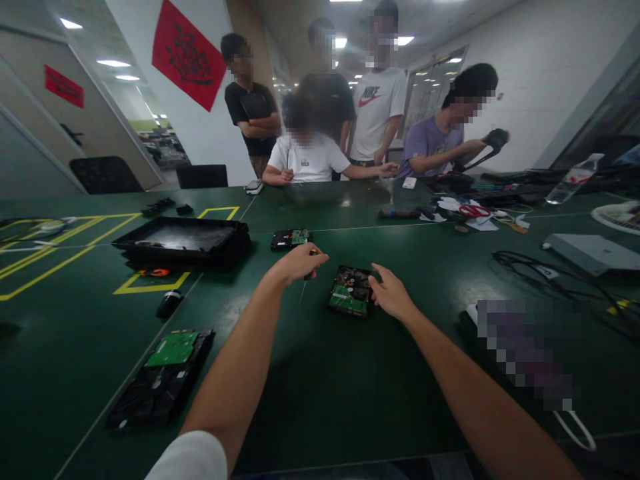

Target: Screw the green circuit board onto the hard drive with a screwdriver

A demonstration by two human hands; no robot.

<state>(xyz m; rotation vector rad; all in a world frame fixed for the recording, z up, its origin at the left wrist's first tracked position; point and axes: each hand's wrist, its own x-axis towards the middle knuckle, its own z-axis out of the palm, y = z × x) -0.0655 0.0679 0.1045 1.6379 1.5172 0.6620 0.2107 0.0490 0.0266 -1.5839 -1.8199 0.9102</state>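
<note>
A hard drive (350,291) lies on the green table in front of me, its green circuit board facing up. My right hand (390,290) is at the drive's right edge, fingers apart, with the fingertips touching or almost touching its side. Up and to the left of this drive, my left hand (303,262) is closed around a small screwdriver (313,253). Only a dark and yellow bit of its handle shows, and a thin shaft seems to point down toward the table. A second hard drive (290,239) lies just beyond my left hand.
At the left are a larger drive unit (163,373), a computer mouse (170,303) and a stack of black trays (185,240). To the right are a grey box (595,253), black cables (540,270) and a plastic bottle (575,179). Several people sit or stand across the table.
</note>
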